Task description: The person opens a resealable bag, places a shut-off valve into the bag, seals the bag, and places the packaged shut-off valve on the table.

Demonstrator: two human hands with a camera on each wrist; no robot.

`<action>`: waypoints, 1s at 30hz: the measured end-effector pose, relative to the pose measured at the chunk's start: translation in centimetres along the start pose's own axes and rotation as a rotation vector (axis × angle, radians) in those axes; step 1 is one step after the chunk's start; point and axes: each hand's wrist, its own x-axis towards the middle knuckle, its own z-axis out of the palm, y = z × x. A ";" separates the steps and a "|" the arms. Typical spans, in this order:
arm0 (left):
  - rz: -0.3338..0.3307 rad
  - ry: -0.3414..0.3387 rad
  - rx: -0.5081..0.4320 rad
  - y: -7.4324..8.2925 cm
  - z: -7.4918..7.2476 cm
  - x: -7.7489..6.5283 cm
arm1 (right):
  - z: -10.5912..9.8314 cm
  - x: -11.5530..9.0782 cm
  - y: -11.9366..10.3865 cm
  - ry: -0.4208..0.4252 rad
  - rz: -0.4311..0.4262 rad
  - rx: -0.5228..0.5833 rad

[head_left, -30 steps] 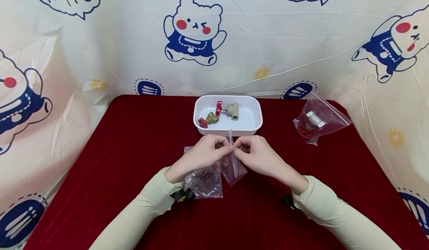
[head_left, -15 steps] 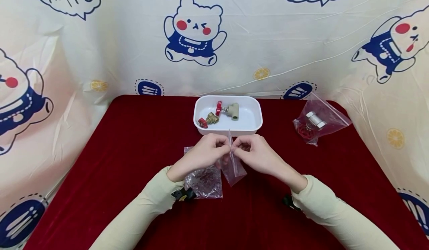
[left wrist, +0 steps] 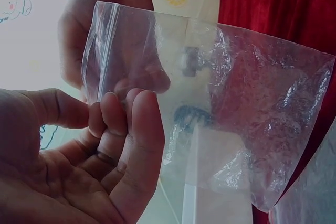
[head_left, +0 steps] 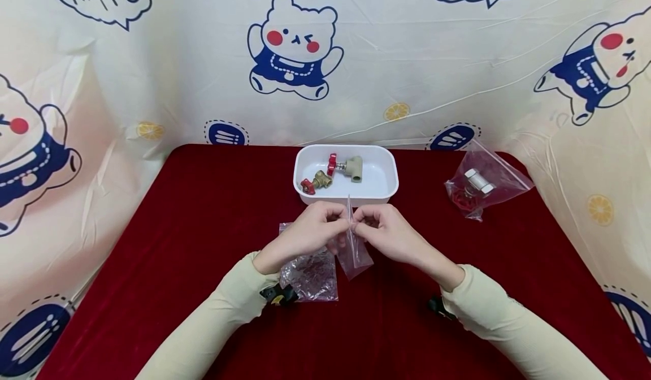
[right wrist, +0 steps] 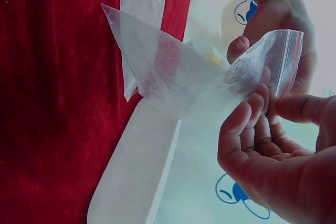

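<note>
Between both hands, in front of the white tray, hangs a clear zip-lock bag [head_left: 356, 258] with its zip edge uppermost. My left hand [head_left: 317, 230] pinches one side of its mouth between thumb and fingertips. From the other side my right hand [head_left: 394, 233] pinches the mouth at nearly the same spot. In the left wrist view the bag [left wrist: 257, 93] looks see-through, with no item inside. The right wrist view shows a red line along the zip of the bag [right wrist: 286, 69].
A white tray [head_left: 383, 190] behind the hands holds a brass valve [head_left: 321, 180] and a beige tee valve [head_left: 353, 168], both with red handles. At the right, a bag [head_left: 500, 179] contains a silver valve [head_left: 478, 182]. Another clear bag [head_left: 312, 281] lies flat below the left hand.
Both hands keep their pinch on the zip-lock bag. Its lower end has lifted and shifted very slightly left; the tray and the other bags stay put.
</note>
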 end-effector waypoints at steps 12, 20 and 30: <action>-0.017 -0.023 -0.038 -0.2 -0.1 0.1 | -0.1 0.1 0.4 -0.024 -0.022 0.025; -0.006 -0.047 -0.062 -0.5 -0.3 0.1 | -0.2 0.1 0.3 -0.051 -0.023 0.049; 0.007 -0.055 -0.055 -0.6 -0.3 0.1 | -0.1 0.0 0.6 -0.061 -0.048 0.074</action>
